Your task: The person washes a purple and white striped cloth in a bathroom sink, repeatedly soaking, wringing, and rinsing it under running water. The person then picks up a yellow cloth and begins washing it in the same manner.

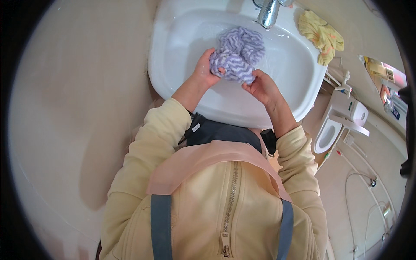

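Note:
A bunched cloth with purple and white wavy stripes [239, 55] is over the basin of a white ceramic sink [286, 71]. My left hand [206, 69] grips its left side, with the thumb at the upper edge and a fingertip showing at the cloth's lower part. At the lower right corner of the cloth, my right hand [261, 85] pinches it between thumb and fingers. The far part of the cloth looks wet and lies low in the basin. The drain is not visible.
A chrome faucet [269, 14] stands at the sink's far edge. On the right rim lies a crumpled yellow cloth [321, 35]. Further right are a toilet [328, 135], a wall tap [346, 85] and pipes. A wall rises close on the left.

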The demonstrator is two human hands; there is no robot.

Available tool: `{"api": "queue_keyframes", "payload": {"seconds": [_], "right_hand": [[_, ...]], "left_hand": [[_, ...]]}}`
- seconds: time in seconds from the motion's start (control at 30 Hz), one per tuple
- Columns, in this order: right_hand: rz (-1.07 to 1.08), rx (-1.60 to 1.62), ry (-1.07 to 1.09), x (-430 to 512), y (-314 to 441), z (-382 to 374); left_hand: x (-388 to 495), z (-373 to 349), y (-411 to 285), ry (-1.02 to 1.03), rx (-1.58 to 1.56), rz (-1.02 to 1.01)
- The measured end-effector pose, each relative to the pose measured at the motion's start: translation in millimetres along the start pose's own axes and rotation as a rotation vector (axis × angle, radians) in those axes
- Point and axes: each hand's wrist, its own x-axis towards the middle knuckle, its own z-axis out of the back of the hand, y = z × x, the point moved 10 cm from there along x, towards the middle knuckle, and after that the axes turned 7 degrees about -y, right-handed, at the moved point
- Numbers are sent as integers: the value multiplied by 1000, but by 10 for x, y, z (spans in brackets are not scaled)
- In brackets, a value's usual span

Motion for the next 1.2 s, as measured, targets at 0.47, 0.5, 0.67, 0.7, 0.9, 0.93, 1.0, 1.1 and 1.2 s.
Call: {"api": "queue_keyframes", "payload": {"seconds": [0.47,0.5,0.67,0.7,0.9,0.93,1.0,1.1,1.2], "right_hand": [[484,-536,-212,-214,504,-381],[543,-701,-258,-279,433,-484],[954,-1284,-536,-315,615,-761],[982,-1212,-604,-191,802,-660],[1026,-1208,-451,-370,454,-867],[1075,-1265,-414,-465,337,-939],[915,-1353,-412,-352,334,-903],[996,-1152,-754,-114,883,-507],[872,-1017,-539,-106,757,-537]], "left_hand": [[43,45,129,-106,-2,31],[23,-39,226,-118,41,10],[-103,-252,579,22,276,98],[-99,-256,582,56,258,111],[162,-148,353,116,118,28],[147,-140,268,150,260,-46],[50,-164,360,77,182,-5],[-102,-257,467,53,124,61],[-68,-285,426,96,175,31]]}}
